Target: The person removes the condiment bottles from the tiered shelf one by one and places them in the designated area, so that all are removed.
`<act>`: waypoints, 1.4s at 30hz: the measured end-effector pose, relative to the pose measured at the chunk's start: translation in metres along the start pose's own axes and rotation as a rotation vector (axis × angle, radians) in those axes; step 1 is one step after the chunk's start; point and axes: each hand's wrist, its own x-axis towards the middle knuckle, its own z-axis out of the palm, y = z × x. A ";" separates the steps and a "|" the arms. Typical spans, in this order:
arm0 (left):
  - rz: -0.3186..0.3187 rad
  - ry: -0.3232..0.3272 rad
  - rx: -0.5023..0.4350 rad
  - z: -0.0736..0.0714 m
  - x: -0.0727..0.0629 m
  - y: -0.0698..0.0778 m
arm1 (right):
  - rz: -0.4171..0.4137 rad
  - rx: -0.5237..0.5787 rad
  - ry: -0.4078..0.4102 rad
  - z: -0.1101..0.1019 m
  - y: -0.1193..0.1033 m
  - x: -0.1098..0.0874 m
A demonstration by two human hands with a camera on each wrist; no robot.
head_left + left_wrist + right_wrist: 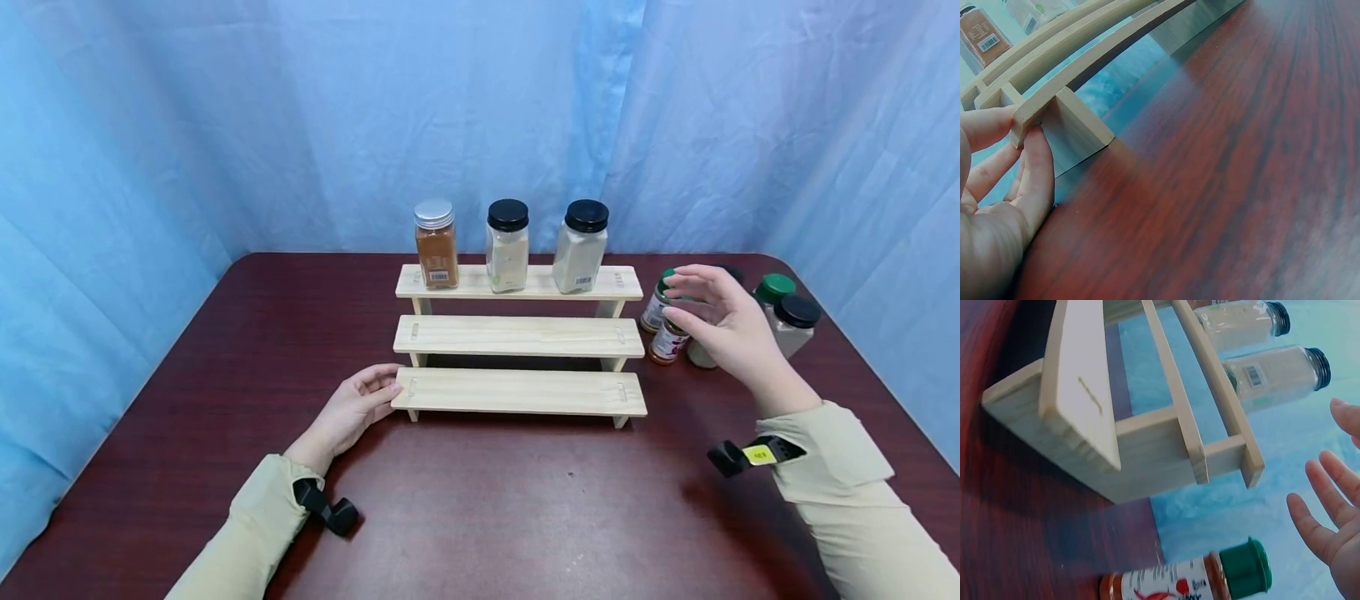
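Note:
A three-step wooden spice rack stands on the table. My left hand pinches the left end of its lowest shelf; the left wrist view shows the shelf end between thumb and fingers. On the top shelf stand a silver-lidded jar of brown powder and two black-lidded jars of pale powder, one in the middle and one on the right. My right hand hovers with parted fingers near the jars right of the rack, holding nothing. Closest to it is a small red-labelled spice bottle, green-capped in the right wrist view.
Right of the rack are several more jars, partly hidden by the right hand: a green-capped bottle, another green-lidded jar and a black-lidded one. Blue curtains surround the dark red table.

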 end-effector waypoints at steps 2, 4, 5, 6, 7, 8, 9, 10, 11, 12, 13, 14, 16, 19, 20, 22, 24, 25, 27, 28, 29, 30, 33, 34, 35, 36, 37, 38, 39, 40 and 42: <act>-0.002 0.006 0.006 0.000 0.000 0.000 | 0.008 -0.006 -0.002 0.003 -0.002 0.003; -0.002 0.008 0.012 0.000 0.001 -0.001 | 0.009 -0.001 -0.005 0.006 -0.003 0.007; -0.004 0.011 0.015 0.000 0.001 -0.001 | 0.007 0.004 -0.006 0.007 -0.003 0.008; -0.005 0.015 0.016 0.000 0.001 -0.001 | 0.003 0.008 -0.005 0.009 -0.003 0.010; -0.006 0.016 0.017 0.000 0.002 -0.001 | -0.002 0.011 -0.004 0.011 -0.004 0.012; -0.007 0.018 0.015 0.000 0.002 -0.001 | -0.006 0.017 0.000 0.013 -0.004 0.014; -0.009 0.017 0.015 0.000 0.002 -0.001 | -0.009 0.026 0.002 0.015 -0.005 0.016; -0.010 0.021 0.015 0.000 0.002 -0.001 | -0.013 0.037 0.004 0.017 -0.006 0.018; -0.011 0.019 0.016 0.000 0.002 -0.001 | -0.011 0.036 0.008 0.019 -0.007 0.020; -0.011 0.019 0.016 0.000 0.002 -0.001 | -0.007 0.034 0.011 0.021 -0.009 0.022; -0.010 0.016 0.018 0.000 0.001 -0.001 | 0.000 0.034 0.013 0.023 -0.011 0.023; -0.008 0.013 0.017 0.000 0.001 -0.001 | 0.009 0.031 0.012 0.025 -0.013 0.024; -0.005 0.009 0.017 0.000 0.000 0.000 | 0.030 0.027 0.003 0.030 -0.017 0.027; 0.002 0.004 0.023 0.001 -0.001 0.001 | 0.052 0.028 -0.017 0.035 -0.022 0.031; 0.003 0.007 0.026 0.001 -0.001 0.001 | 0.059 0.029 -0.025 0.037 -0.023 0.033; 0.007 0.007 0.035 0.001 -0.001 0.001 | 0.070 0.041 -0.036 0.040 -0.024 0.036; 0.007 0.008 0.034 0.001 -0.001 0.000 | 0.079 0.062 -0.044 0.043 -0.025 0.039; 0.005 0.010 0.032 0.002 -0.001 0.000 | 0.079 0.071 -0.047 0.044 -0.025 0.040; 0.002 0.009 0.026 0.001 -0.001 0.000 | 0.081 0.090 -0.051 0.047 -0.027 0.043; -0.001 0.011 0.023 0.001 -0.001 0.000 | 0.080 0.100 -0.053 0.049 -0.027 0.045; -0.004 0.013 0.020 0.001 -0.001 0.000 | 0.078 0.105 -0.056 0.050 -0.028 0.046; -0.006 0.018 0.019 0.001 -0.001 0.000 | 0.077 0.110 -0.059 0.051 -0.029 0.048; -0.010 0.019 0.022 0.001 -0.001 -0.001 | 0.082 0.112 -0.069 0.055 -0.030 0.051; -0.011 0.020 0.022 0.001 -0.001 -0.001 | 0.082 0.111 -0.071 0.056 -0.031 0.052; -0.011 0.021 0.023 0.001 -0.001 -0.001 | 0.082 0.108 -0.072 0.056 -0.032 0.052; -0.011 0.021 0.025 0.001 -0.001 -0.002 | 0.082 0.106 -0.072 0.057 -0.033 0.053; -0.012 0.020 0.026 0.001 0.000 -0.002 | 0.081 0.104 -0.074 0.058 -0.033 0.054; -0.011 0.020 0.026 0.001 0.000 -0.002 | 0.082 0.100 -0.075 0.058 -0.034 0.054; -0.011 0.020 0.026 0.001 0.000 -0.002 | 0.083 0.094 -0.077 0.058 -0.034 0.055; -0.010 0.020 0.025 0.001 0.000 -0.002 | 0.083 0.086 -0.078 0.059 -0.034 0.055; -0.007 0.021 0.024 0.001 0.000 -0.001 | 0.085 0.071 -0.082 0.060 -0.035 0.056</act>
